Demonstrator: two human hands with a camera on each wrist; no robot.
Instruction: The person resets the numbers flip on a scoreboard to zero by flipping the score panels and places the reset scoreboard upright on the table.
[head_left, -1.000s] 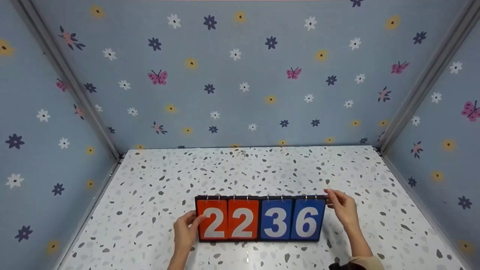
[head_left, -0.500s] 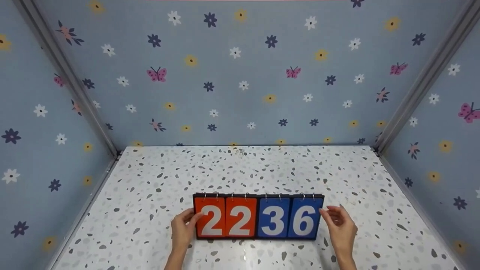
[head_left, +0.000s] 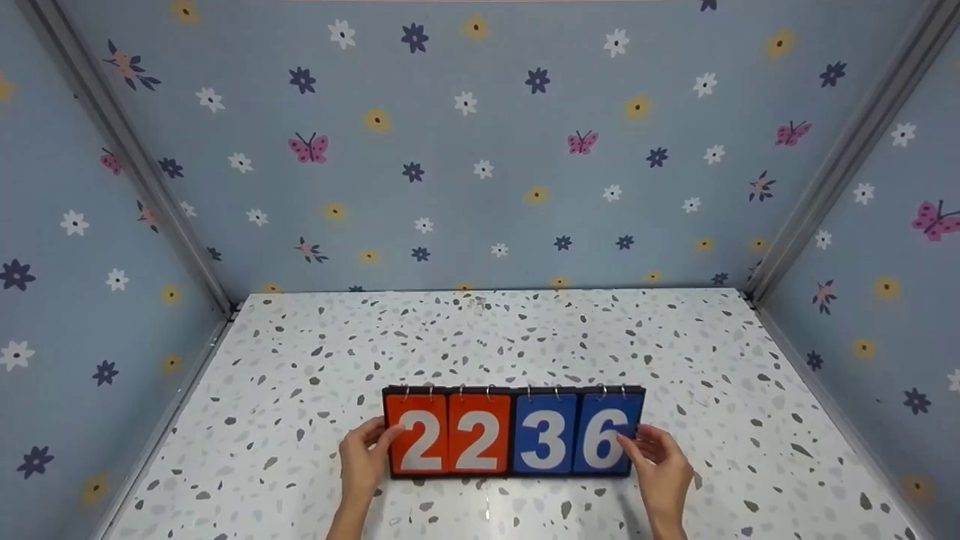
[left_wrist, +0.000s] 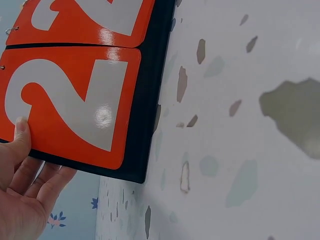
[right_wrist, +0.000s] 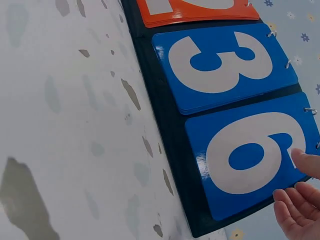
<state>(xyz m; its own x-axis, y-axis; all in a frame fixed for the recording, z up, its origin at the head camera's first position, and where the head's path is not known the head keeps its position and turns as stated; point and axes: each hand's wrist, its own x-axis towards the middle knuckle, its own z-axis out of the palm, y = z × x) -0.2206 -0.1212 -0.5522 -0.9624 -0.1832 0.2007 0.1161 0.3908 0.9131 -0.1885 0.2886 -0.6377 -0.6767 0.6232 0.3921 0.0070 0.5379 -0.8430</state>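
Observation:
A flip scoreboard (head_left: 512, 435) with a black backing stands on the speckled table near its front, showing 2 2 on red cards and 3 6 on blue cards. My left hand (head_left: 363, 457) grips its left edge, thumb on the first red card (left_wrist: 75, 110) and fingers behind the board. At the opposite edge my right hand (head_left: 661, 472) pinches the board, its thumb over the blue 6 card (right_wrist: 250, 155) and the other fingers behind the edge. Metal rings (head_left: 557, 391) along the top carry the cards. The board's back is hidden.
White speckled tabletop (head_left: 487, 337) surrounds the scoreboard. A blue flower-patterned wall (head_left: 480, 150) rises behind it, with similar panels at left and right. Grey metal posts (head_left: 847, 150) run along the two back corners.
My right hand has come down from the board's top right corner, parted from it, then taken hold of its right edge. My left hand keeps its grip. The view has shifted slightly.

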